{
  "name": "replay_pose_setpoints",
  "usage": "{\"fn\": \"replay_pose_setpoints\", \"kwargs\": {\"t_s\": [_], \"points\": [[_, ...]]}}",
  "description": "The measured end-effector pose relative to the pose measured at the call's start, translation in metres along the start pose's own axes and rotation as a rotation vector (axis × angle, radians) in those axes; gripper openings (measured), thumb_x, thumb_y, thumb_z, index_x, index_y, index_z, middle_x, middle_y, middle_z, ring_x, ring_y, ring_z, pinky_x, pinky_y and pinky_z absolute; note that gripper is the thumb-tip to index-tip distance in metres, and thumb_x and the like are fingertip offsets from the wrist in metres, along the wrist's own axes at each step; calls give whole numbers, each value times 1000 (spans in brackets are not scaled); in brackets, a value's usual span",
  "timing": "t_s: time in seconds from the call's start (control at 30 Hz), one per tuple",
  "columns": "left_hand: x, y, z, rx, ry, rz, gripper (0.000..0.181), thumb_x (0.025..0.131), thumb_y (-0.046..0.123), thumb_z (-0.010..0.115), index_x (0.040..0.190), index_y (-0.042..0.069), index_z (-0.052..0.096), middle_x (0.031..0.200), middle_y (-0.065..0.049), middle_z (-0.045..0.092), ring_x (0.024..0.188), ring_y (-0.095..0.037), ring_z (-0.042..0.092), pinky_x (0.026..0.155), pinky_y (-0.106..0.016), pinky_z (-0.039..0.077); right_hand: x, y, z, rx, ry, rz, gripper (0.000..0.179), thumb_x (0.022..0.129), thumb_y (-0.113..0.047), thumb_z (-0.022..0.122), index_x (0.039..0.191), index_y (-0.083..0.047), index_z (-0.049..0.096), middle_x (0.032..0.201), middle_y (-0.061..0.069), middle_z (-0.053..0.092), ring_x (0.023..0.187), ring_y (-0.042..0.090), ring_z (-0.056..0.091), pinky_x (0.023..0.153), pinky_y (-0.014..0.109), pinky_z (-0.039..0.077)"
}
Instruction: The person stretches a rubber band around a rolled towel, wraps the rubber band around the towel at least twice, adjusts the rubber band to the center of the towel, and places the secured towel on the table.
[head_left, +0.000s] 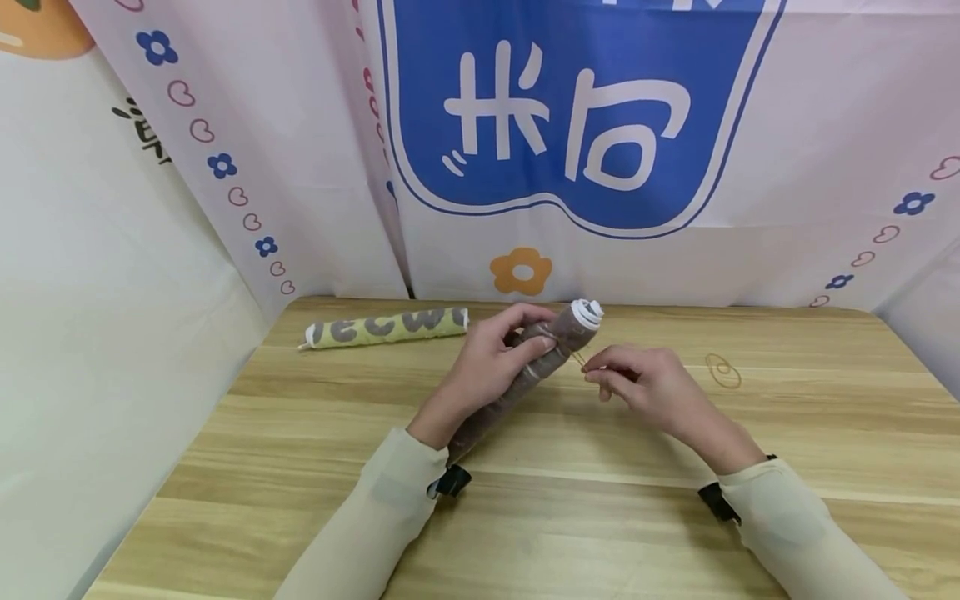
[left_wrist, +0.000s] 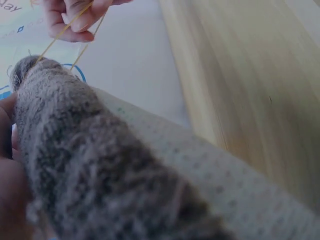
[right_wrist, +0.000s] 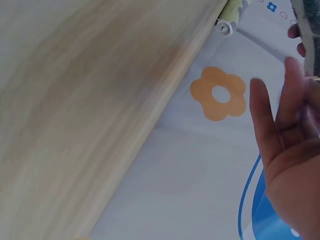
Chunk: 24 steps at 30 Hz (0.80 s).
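A brown rolled towel [head_left: 525,379] with a white end [head_left: 587,312] slants across the middle of the wooden table [head_left: 300,467]. My left hand [head_left: 495,354] grips it near that upper end. Just right of the roll, my right hand [head_left: 637,379] pinches a thin yellow rubber band [head_left: 579,358] that runs to the towel's end. The left wrist view shows the brown towel [left_wrist: 75,150] close up, with the rubber band [left_wrist: 65,32] stretched taut from its tip to the right hand's fingers [left_wrist: 75,20]. In the right wrist view, the right hand [right_wrist: 290,140] fills the right edge.
A yellow-green rolled towel [head_left: 390,327] with grey letters lies at the table's back left, its end also seen as the towel roll [right_wrist: 231,12]. A loose rubber band [head_left: 722,371] lies on the table to the right. Printed cloth walls [head_left: 570,125] enclose the back and sides.
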<state>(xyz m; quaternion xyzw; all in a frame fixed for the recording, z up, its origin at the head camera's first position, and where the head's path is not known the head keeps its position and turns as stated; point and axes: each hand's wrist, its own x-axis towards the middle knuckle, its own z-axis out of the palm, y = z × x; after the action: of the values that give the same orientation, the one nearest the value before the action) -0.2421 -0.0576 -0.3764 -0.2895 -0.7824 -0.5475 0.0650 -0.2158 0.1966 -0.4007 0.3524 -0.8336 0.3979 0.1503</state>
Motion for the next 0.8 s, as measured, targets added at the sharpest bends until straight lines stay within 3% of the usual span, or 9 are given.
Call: {"fn": "replay_pose_setpoints", "kwargs": {"t_s": [0.17,0.33,0.5,0.6,0.7,0.8], "points": [[0,1,-1,-48,-12,2,26,103,11,69,129,9,72,118,-3,74,90,-17,67,75,-33,54,0,4,1,-11,-23,-90,24,87,12,80,102,-5,82,83,-5,78,64,4,66,58,18,52],[0,1,-1,-68,-13,6,26,103,9,69,129,7,72,118,-5,74,89,-18,67,73,-32,54,-2,2,1,44,-10,-62,23,85,11,81,104,-1,83,86,-2,80,62,4,68,55,18,53],[0,1,-3,-81,13,-15,27,103,10,69,129,7,71,118,-7,73,92,-20,67,77,-34,54,-1,-3,1,219,-39,-58,25,84,10,82,104,-5,84,85,-4,77,61,7,61,52,20,49],[0,0,-4,-71,41,-31,27,103,10,70,129,7,71,118,-8,73,95,-21,66,79,-34,53,1,-5,3,355,-89,-97,26,85,11,81,105,-5,84,90,2,75,65,11,59,53,22,49],[1,-1,-4,-50,69,-37,26,103,9,70,128,7,72,120,-8,72,98,-21,65,80,-34,53,2,-9,4,437,-108,-115,25,86,10,80,105,-5,84,98,7,74,80,16,65,63,24,54],[2,-4,-4,-29,92,-29,25,102,9,71,127,7,73,121,-6,73,101,-20,66,81,-34,54,2,-15,3,511,-70,-126,25,86,13,80,104,-2,84,104,12,71,94,21,67,74,26,57]]}}
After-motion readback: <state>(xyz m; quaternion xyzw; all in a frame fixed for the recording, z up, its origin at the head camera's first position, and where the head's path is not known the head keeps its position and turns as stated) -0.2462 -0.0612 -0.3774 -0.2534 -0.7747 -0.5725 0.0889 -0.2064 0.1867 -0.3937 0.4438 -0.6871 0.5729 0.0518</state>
